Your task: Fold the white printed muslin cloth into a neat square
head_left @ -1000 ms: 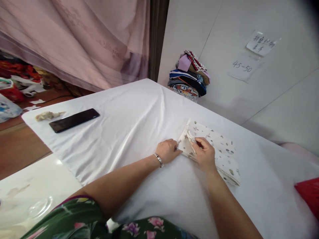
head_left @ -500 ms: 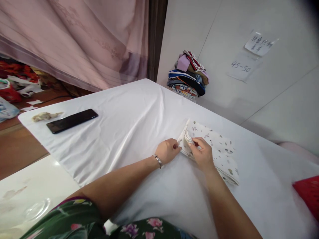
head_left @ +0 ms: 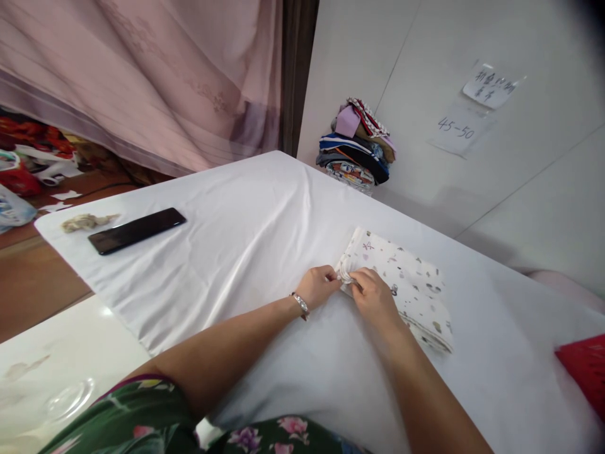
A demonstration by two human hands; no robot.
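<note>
A folded white cloth (head_left: 406,271) with small printed figures lies on the white-covered table (head_left: 227,252). My left hand (head_left: 319,285), with a silver bracelet at the wrist, pinches the cloth's near left corner. Close beside it, my right hand (head_left: 373,295) has thumb and fingers closed on the bunched layers of that same corner. The two hands' fingertips nearly meet there. Most of the cloth lies flat to the right, its lower left edge partly covered by my right hand.
At the table's left end lie a black phone (head_left: 137,231) and a small crumpled beige scrap (head_left: 85,222). A stack of folded fabrics (head_left: 357,148) stands beyond the far edge, by the wall. Something red (head_left: 586,369) sits at the right edge. A pink curtain (head_left: 189,75) hangs behind.
My right hand has moved left and slightly down, bringing the lifted layers of the corner to my left fingertips. My left hand has barely moved.
</note>
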